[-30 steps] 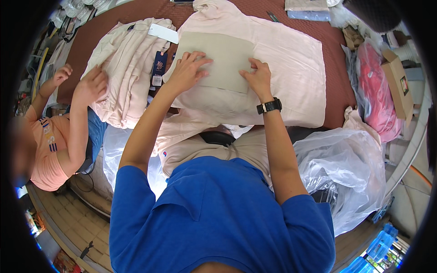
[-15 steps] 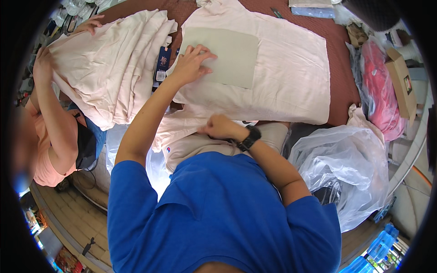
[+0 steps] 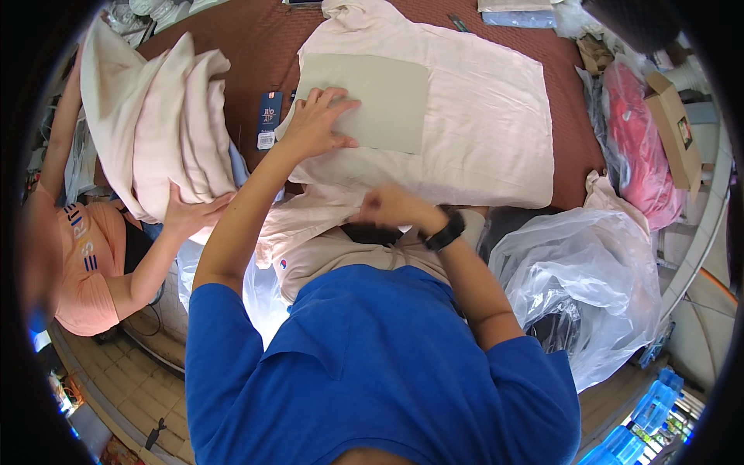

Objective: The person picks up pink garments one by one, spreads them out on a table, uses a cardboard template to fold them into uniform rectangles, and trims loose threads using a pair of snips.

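Observation:
A pale pink shirt (image 3: 488, 116) lies spread on the brown table cover. On its left part rests a flat grey-green rectangular board (image 3: 387, 97). My left hand (image 3: 314, 124) lies on the board's left side, fingers spread. Close to my lap, my right hand (image 3: 395, 208) is blurred by motion, with a black watch on its wrist; its fingers look curled, but whether they hold anything does not show. Beneath and beside it, a loose part of pink cloth (image 3: 310, 221) hangs over the table's near edge.
At the left, a person's hand (image 3: 194, 213) supports a stack of pink garments (image 3: 159, 132). A dark blue tag (image 3: 268, 120) lies beside the board. On the right are a clear plastic bag (image 3: 577, 271), a wrapped red bundle (image 3: 639, 147) and an open carton (image 3: 673, 128).
The co-worker has lifted and gathered the pink stack toward the left, baring the tag and table cover. My right hand has shifted slightly right and up; my left stays on the board.

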Demonstrator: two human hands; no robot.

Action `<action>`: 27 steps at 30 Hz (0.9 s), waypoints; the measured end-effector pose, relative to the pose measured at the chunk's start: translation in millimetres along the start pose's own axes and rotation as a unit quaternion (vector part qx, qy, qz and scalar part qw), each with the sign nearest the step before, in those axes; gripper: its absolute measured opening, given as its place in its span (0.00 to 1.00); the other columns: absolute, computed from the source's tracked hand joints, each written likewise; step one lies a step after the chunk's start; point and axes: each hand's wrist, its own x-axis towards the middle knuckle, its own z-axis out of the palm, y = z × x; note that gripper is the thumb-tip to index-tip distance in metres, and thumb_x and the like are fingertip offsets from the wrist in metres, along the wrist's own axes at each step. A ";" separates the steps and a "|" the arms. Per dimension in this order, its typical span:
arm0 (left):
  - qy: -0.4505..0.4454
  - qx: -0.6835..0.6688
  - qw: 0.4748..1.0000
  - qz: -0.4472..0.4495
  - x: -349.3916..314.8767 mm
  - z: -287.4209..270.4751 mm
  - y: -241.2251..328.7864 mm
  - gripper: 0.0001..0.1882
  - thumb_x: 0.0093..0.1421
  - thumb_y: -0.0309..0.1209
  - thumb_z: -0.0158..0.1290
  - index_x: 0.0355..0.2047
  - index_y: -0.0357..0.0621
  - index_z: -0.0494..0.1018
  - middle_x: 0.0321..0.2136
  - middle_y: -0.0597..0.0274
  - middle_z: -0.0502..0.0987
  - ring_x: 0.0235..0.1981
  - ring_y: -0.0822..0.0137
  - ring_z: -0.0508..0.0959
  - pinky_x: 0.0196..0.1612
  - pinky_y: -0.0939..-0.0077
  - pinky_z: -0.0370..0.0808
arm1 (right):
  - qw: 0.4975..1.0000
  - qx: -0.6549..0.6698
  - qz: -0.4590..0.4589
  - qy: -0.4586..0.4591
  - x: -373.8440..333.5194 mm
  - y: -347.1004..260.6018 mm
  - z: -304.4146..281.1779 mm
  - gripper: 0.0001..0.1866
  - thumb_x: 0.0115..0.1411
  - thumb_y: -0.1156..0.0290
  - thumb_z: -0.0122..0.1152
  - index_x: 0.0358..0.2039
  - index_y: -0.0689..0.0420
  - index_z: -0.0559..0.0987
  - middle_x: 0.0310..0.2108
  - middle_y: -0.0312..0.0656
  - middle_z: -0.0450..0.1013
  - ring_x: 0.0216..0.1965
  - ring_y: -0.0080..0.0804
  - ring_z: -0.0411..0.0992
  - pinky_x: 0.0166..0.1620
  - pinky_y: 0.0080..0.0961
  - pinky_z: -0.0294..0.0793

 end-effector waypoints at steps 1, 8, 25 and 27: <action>-0.002 0.002 1.000 -0.004 0.3 -2.2 0.8 0.40 0.41 0.52 0.66 0.56 0.63 0.69 0.58 0.68 0.62 0.58 0.57 0.61 0.55 0.52 0.63 | 0.989 0.088 -0.008 0.117 5.9 7.5 -20.1 0.15 0.51 0.61 0.67 0.25 0.62 0.80 0.23 0.47 0.77 0.28 0.38 0.75 0.37 0.34 0.74; 0.003 -0.001 1.000 -0.008 0.3 -2.4 0.8 0.41 0.40 0.54 0.66 0.56 0.63 0.70 0.58 0.68 0.62 0.58 0.56 0.61 0.55 0.49 0.63 | 0.845 -0.018 0.019 0.535 44.3 67.9 -81.0 0.15 0.52 0.68 0.66 0.36 0.65 0.76 0.27 0.46 0.77 0.28 0.39 0.76 0.34 0.33 0.75; -0.013 -0.032 0.999 -0.009 4.3 -7.5 -2.2 0.33 0.45 0.46 0.66 0.53 0.63 0.72 0.56 0.70 0.64 0.57 0.58 0.62 0.56 0.47 0.63 | 0.787 -0.098 0.006 0.609 47.5 72.7 -70.8 0.10 0.50 0.69 0.66 0.28 0.63 0.78 0.23 0.46 0.77 0.29 0.42 0.77 0.34 0.35 0.75; -0.001 -0.031 0.999 -0.010 1.6 -3.0 -6.2 0.32 0.45 0.45 0.66 0.53 0.63 0.72 0.56 0.71 0.65 0.56 0.58 0.62 0.56 0.47 0.63 | 0.865 -0.032 -0.024 0.499 36.2 48.6 -61.7 0.11 0.50 0.67 0.66 0.25 0.63 0.78 0.23 0.46 0.77 0.28 0.41 0.76 0.34 0.35 0.75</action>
